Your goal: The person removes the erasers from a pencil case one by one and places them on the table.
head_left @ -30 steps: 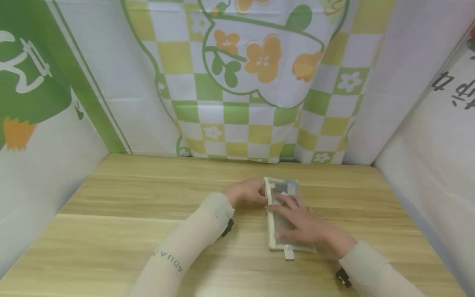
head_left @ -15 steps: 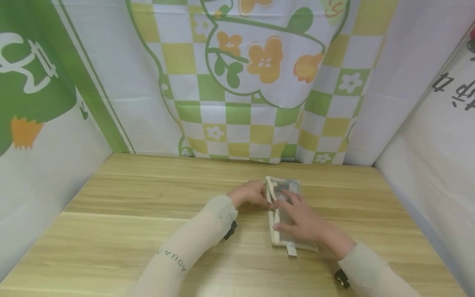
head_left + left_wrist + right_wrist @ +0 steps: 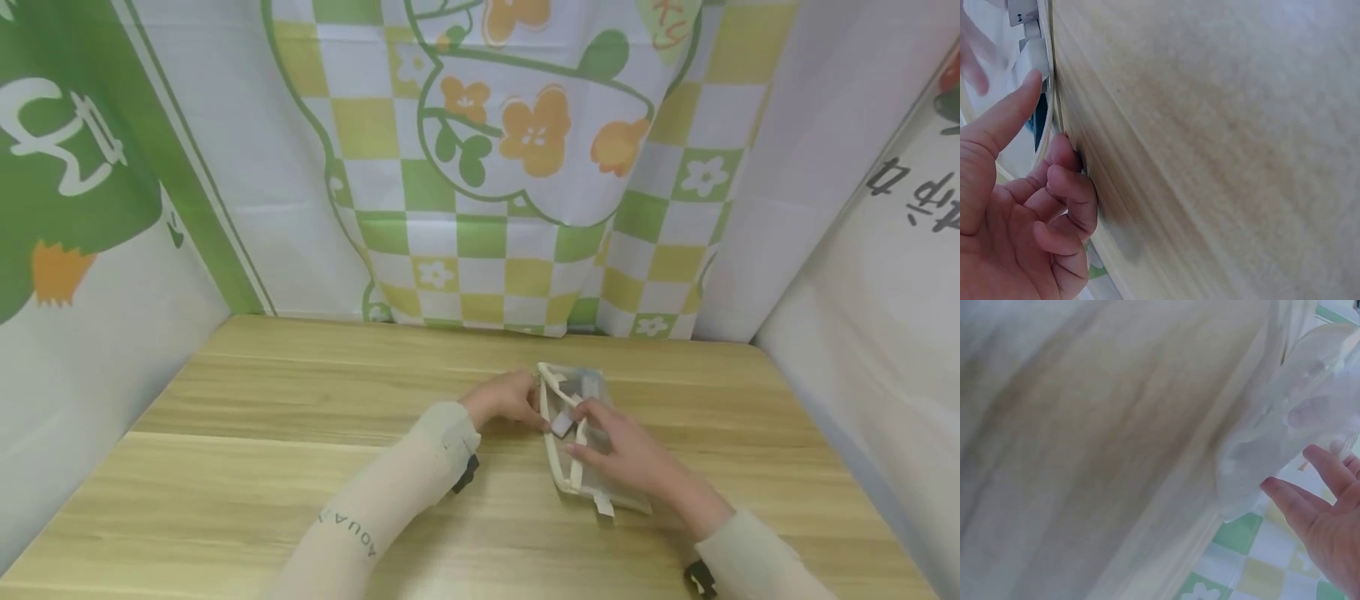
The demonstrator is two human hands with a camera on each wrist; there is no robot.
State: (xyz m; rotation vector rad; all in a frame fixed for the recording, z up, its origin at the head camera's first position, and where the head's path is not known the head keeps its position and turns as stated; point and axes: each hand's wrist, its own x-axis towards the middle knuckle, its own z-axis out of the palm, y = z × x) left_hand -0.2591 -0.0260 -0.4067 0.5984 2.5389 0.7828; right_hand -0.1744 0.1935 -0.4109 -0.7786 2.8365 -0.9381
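A clear zip pouch (image 3: 596, 487) with cream trim lies on the table, its mouth gaping toward the left. Inside, a small white piece with a dark end (image 3: 564, 422) shows through the mouth; its kind is unclear. My left hand (image 3: 510, 398) grips the pouch's left edge, thumb above and fingers curled below, as the left wrist view (image 3: 1016, 187) shows. Over the pouch, my right hand (image 3: 626, 450) has index finger and thumb at the raised upper lip. In the right wrist view those fingers (image 3: 1288, 503) look straight and spread beside the clear plastic.
The wooden table (image 3: 300, 375) extends around the pouch. A checked, flowered curtain (image 3: 480, 250) hangs along its back edge. White fabric walls (image 3: 862, 333) stand at both sides. A white tab (image 3: 603, 505) sticks out from the pouch's near end.
The pouch's mouth has opened wider, its upper lip drawn to the right by my right hand. The white piece inside has come into view. My left hand stays at the left edge.
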